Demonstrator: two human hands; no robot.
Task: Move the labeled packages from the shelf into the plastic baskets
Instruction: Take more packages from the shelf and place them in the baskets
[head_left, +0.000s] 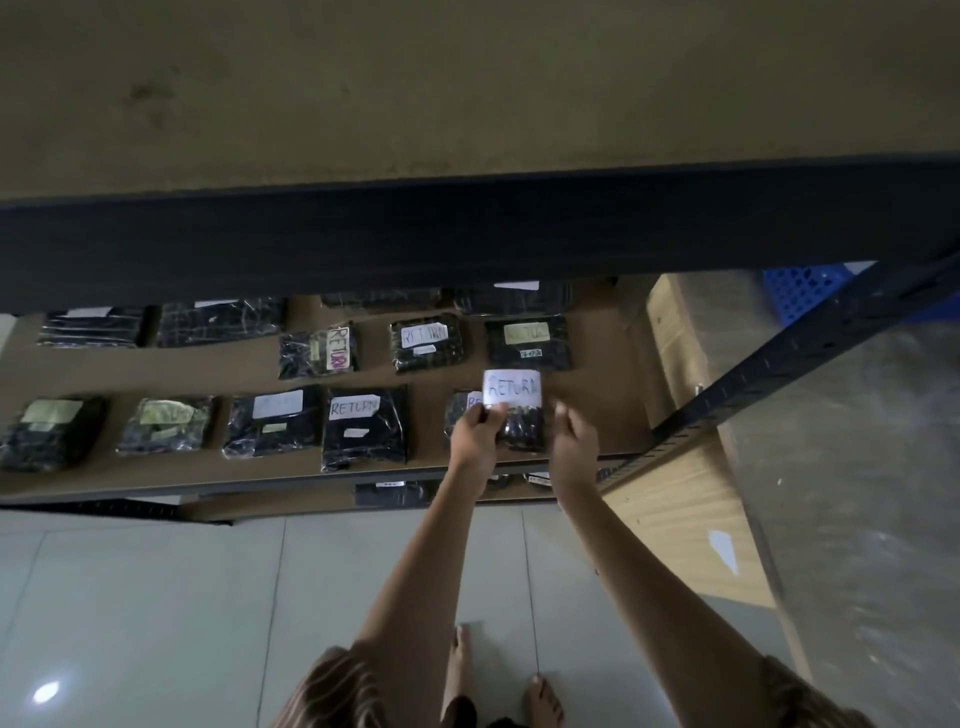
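1. Held package (521, 426): we log one dark plastic-wrapped package with a white label reading RETURN, raised just above the shelf board (431, 371) near its front right corner.
2. Left hand (475, 441): it pinches the package's left side, the thumb and fingers curled onto the lower left corner of the label.
3. Right hand (575, 434): it sits at the package's right edge with fingers partly bent; this hand is blurred, so we cannot tell whether it grips the wrap or only comes near it.
4. Neighbouring package (460, 410): it lies just left of the held one, partly hidden behind the left hand, at the front edge.
5. Front row, leftward: a RETURN package (363, 428), then a white-labelled one (272, 421), then two with greenish labels (writing unreadable), one (166, 423) and another (52, 431) toward the front left corner.
6. Middle row: three RETURN packages, one with its label turned sideways (318, 351), one (427, 343), and one (529, 342) nearest the right edge.
7. Back edge: more dark packages, mostly hidden under the upper shelf beam (467, 234).
8. Blue plastic basket (802, 291): we see it on the floor beyond the rack's right side, well apart from both hands.
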